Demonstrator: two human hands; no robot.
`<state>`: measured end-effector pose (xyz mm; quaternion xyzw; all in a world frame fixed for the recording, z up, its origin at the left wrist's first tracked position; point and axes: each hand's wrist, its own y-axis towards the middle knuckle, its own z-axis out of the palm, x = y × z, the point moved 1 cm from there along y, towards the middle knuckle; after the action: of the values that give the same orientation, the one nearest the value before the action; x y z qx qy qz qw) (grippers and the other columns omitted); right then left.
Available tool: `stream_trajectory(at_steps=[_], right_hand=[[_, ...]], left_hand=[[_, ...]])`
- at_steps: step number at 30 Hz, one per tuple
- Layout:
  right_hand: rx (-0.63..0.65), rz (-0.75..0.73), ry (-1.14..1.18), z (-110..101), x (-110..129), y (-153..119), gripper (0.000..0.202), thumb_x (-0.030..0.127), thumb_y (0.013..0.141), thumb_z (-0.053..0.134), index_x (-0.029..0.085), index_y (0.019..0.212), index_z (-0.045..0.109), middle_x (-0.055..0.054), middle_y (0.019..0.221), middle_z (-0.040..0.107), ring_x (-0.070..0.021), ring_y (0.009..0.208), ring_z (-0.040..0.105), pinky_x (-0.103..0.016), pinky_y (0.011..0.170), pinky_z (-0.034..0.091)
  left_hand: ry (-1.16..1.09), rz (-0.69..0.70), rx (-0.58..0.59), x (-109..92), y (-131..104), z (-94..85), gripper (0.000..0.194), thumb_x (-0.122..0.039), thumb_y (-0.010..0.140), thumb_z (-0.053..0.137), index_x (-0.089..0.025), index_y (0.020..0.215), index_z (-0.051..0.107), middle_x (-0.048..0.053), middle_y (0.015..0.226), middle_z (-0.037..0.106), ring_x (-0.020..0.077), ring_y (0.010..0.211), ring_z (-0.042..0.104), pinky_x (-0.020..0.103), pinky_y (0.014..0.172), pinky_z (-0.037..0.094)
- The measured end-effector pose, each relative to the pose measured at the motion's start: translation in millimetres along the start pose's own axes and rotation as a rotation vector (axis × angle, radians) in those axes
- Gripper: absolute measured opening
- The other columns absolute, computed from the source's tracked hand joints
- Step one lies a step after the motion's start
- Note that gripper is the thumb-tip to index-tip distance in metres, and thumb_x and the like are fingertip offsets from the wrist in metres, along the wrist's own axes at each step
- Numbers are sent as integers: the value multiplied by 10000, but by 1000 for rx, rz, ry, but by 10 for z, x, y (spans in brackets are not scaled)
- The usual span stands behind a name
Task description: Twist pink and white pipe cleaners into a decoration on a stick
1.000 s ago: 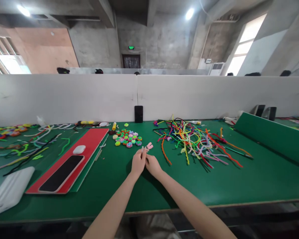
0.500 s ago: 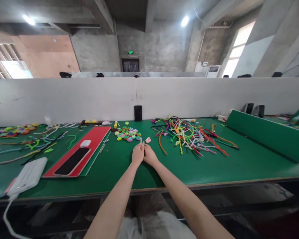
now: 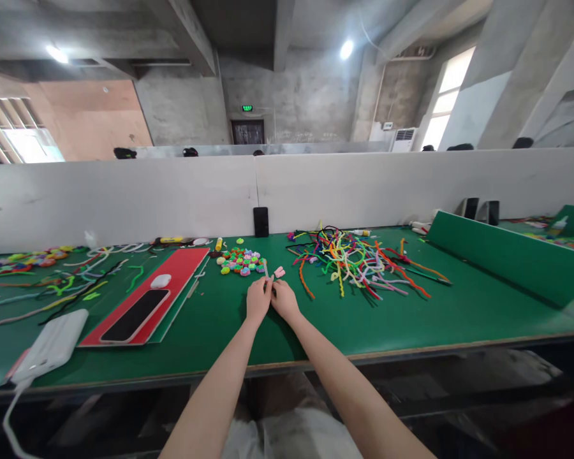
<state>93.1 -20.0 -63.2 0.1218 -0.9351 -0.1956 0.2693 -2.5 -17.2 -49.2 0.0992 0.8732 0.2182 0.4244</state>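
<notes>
At the near middle of the green bench [image 3: 392, 322], we have our two hands close together, the fingertips almost meeting. Our left hand [image 3: 258, 299] is curled, with its fingers pinched around a pale strip [image 3: 266, 268], which stands out from the fingertips toward the far side. Our right hand [image 3: 285, 301] is also curled, its fingers drawn in just beside the left ones; we cannot tell whether it grips something, because its fingers hide this. Just beyond the right hand, a small pink piece [image 3: 279, 272] lies on the bench.

A little farther and to the left, we see a group of colourful flowers [image 3: 242, 261], near the strip. Behind them is a yellow tube [image 3: 219, 244]. To the right of our hands there is a loose heap of fuzzy stems [image 3: 358, 261] in many colours, crossing one another. At the far edge, a black phone [image 3: 261, 222] stands upright against the white partition [image 3: 124, 197].

On our left lies a red board [image 3: 182, 274], which carries a second phone [image 3: 136, 315] and, beyond it, a white case [image 3: 161, 280]. Near the left corner rests a white power bank [image 3: 52, 344] with a cable [image 3: 12, 421] hanging over the edge. Far on the right, a green panel [image 3: 507, 255] stands tilted on the bench.
</notes>
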Motion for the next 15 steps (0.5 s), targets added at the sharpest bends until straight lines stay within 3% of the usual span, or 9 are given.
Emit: stream_trajectory(at_steps=[7, 15], right_hand=[[6, -57, -98, -14, 55, -2, 261, 227, 865, 381, 133, 995, 586, -115, 877, 584, -205, 869, 509, -284, 753, 384], [20, -112, -139, -48, 108, -58, 301, 246, 906, 299, 156, 1099, 512, -93, 923, 584, -189, 883, 509, -286, 768, 368]], left_hand=[[-161, -100, -3, 93, 6, -53, 337, -395, 807, 371, -190, 818, 638, 61, 817, 667, 206, 783, 593, 294, 719, 427], [-401, -199, 14, 188, -8, -97, 477, -514, 780, 353, -143, 773, 652, 64, 770, 669, 199, 765, 601, 288, 703, 452]])
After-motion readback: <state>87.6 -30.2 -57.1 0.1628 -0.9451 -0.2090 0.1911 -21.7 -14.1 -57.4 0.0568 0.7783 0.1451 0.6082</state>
